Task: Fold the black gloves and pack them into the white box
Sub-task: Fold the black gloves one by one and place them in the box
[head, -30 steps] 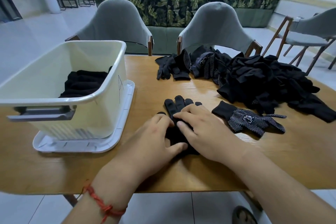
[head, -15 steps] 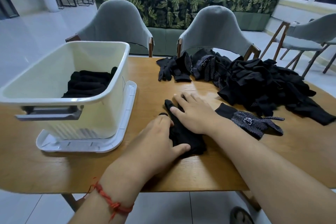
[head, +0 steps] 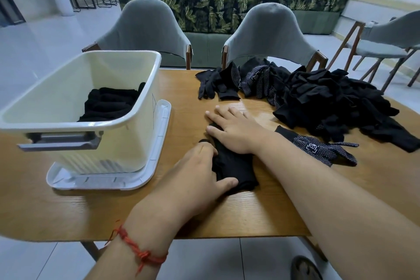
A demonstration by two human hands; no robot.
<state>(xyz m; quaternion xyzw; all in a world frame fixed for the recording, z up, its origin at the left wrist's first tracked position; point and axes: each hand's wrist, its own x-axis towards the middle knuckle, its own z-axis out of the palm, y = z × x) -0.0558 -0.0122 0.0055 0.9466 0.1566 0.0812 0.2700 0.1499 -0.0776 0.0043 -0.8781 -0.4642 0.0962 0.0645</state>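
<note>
A black glove [head: 236, 170] is lying on the near middle of the wooden table [head: 68, 207], its dark fabric bunching into soft creases toward the near end. The right hand [head: 236, 129] is pressing flat on its far part, fingers straight and spread, hiding the glove's fingers. The left hand [head: 197, 173] is resting on its left edge, thumb lying across the near end and fingers loosely bent against the fabric; their tips are hidden. A red string bracelet [head: 136, 250] is circling that wrist.

Bare tabletop is showing between the glove and the white box [head: 91, 107] to the left, which is sitting on its lid [head: 159, 143] near the table's left edge. Folded gloves [head: 109, 104] are stacking up in its far right corner, partly hidden by the wall. Just right of the right forearm a dotted glove [head: 322, 149] is lying flat. Beyond it a loose pile of gloves [head: 329, 100] is spreading over the far right, with single gloves hard to tell apart.
</note>
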